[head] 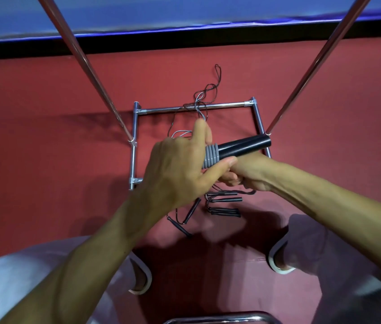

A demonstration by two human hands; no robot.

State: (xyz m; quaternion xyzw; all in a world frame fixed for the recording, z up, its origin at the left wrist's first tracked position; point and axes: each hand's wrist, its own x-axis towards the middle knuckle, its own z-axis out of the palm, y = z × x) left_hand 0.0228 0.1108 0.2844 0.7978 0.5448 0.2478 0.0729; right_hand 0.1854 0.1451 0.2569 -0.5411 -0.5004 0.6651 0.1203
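A chrome bar [219, 318] is lying nearest, at the bottom edge. Above it, lilac trousers [9, 288] are covering both knees, and the feet are resting in white-edged slippers [142, 281] on the red floor [44, 160].

Beyond the feet, several black handles [225, 211] are lying loose on the floor, with thin cords attached.

Over them, both hands are meeting at mid-height. The right hand [250, 176] is sitting under the tube [243, 147] with its fingers curled. What they are gripping cannot be told, as the left thumb is covering them. The left hand [175, 167] is gripping the near end of the tube: its thumb [225, 163] is pressing on the grey coil [211, 156] and its index finger [202, 132] is standing raised against a grey cord.

The tube is black and is being held clear of the floor, angling up to the right. The coil is sitting wound around it, just beside the left hand.

Behind the hands, a metal frame [194, 108] is lying flat on the floor. Dark and grey wires [205, 94] are lying inside it and trailing over its far rail.

Two poles [86, 66] are rising from the frame's sides toward the camera. A blue wall [184, 12] is closing the far edge.
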